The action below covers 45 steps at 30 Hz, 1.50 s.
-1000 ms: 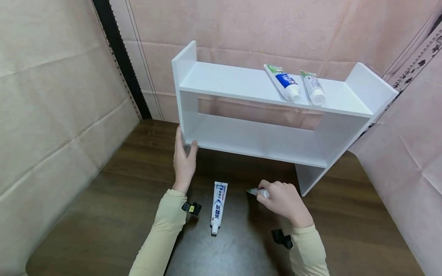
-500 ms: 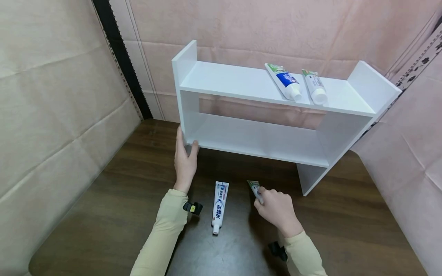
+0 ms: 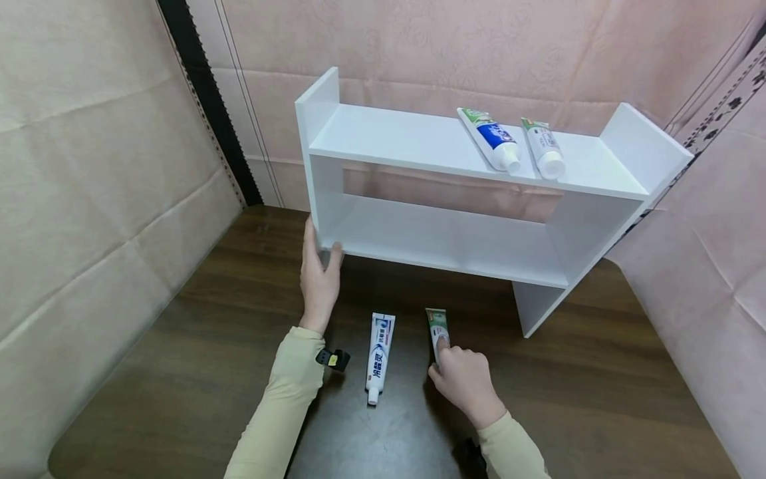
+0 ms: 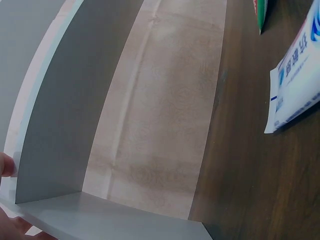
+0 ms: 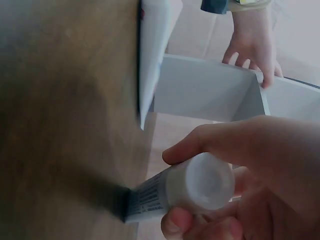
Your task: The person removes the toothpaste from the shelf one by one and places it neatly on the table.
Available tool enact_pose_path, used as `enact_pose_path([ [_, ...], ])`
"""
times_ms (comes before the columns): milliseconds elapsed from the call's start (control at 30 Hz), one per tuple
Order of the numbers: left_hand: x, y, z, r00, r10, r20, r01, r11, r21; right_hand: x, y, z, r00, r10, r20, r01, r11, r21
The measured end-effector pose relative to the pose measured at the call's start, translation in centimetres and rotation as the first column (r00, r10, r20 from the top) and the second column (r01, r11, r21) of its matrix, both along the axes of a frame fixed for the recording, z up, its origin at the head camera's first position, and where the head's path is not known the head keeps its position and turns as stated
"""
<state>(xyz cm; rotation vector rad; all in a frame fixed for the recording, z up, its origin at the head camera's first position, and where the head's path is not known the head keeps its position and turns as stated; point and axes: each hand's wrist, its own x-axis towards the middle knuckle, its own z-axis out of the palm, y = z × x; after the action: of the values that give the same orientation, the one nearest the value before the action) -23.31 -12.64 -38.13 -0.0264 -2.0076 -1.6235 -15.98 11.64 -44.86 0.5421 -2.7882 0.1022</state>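
My left hand [image 3: 320, 289] grips the lower left corner of a white two-tier shelf [image 3: 395, 136], thumb at the front of the lower board and fingers along the side panel. With my right hand [image 3: 468, 386] I pinch a green-and-white toothpaste tube [image 3: 437, 323] low over the table. Its flat end points away from me; in the right wrist view its white cap [image 5: 210, 181] faces back between thumb and fingers. Between my hands lies a white toothpaste tube [image 3: 380, 352] with blue lettering, cap toward me. In the left wrist view, part of that tube [image 4: 300, 80] shows at the right.
On the shelf's top board lie a blue, green and white toothpaste tube [image 3: 492, 140] and a paler toothpaste tube [image 3: 544, 150], caps forward. The shelf stands at an angle on a dark wooden table [image 3: 209, 346]. Pale cloth [image 3: 114, 153] hangs on the sides and back.
My right hand has shifted left and toward me, turning the held tube from pointing left to pointing away. My left hand stays on the shelf, which has not visibly moved.
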Motion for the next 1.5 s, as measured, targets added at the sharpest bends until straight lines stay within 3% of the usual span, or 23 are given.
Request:
enact_pose_path([
  [167,-0.1,0.0,-0.1,1.0,-0.001,-0.012,0.001,1.0,0.005,0.5,-0.4,-0.3,1.0,0.018,0.006,-0.018,1.0,0.012],
  [533,-0.1,-0.1,-0.2,1.0,0.001,0.002,-0.001,1.0,0.005,0.7,-0.2,-0.3,0.983,0.039,0.182,-0.04,0.999,0.003],
  [933,-0.1,0.0,-0.2,1.0,0.013,-0.001,-0.013,1.0,0.011,0.4,0.3,-0.3,0.968,0.069,0.242,-0.067,0.998,-0.019],
  [1033,-0.2,0.1,-0.3,1.0,0.012,0.01,-0.012,1.0,0.01,0.2,0.7,0.0,0.948,0.076,0.31,-0.064,0.997,-0.049],
  [1233,-0.5,0.3,-0.4,1.0,-0.012,0.012,0.012,1.0,0.016,-0.4,2.0,1.1,0.852,0.061,0.521,0.02,0.989,-0.149],
  [1267,-0.5,0.3,-0.4,1.0,-0.016,0.014,0.016,1.0,0.02,-0.5,2.3,1.3,0.847,0.058,0.529,0.024,0.989,-0.147],
  [1367,-0.5,0.2,-0.5,1.0,-0.022,0.021,0.022,0.999,0.027,-0.9,3.0,2.1,0.868,0.074,0.491,-0.01,0.991,-0.132],
  [1500,-0.4,-0.1,-0.5,0.999,-0.02,0.026,0.019,0.999,0.035,-1.6,3.4,3.7,0.93,0.115,0.348,-0.06,0.984,-0.167],
])
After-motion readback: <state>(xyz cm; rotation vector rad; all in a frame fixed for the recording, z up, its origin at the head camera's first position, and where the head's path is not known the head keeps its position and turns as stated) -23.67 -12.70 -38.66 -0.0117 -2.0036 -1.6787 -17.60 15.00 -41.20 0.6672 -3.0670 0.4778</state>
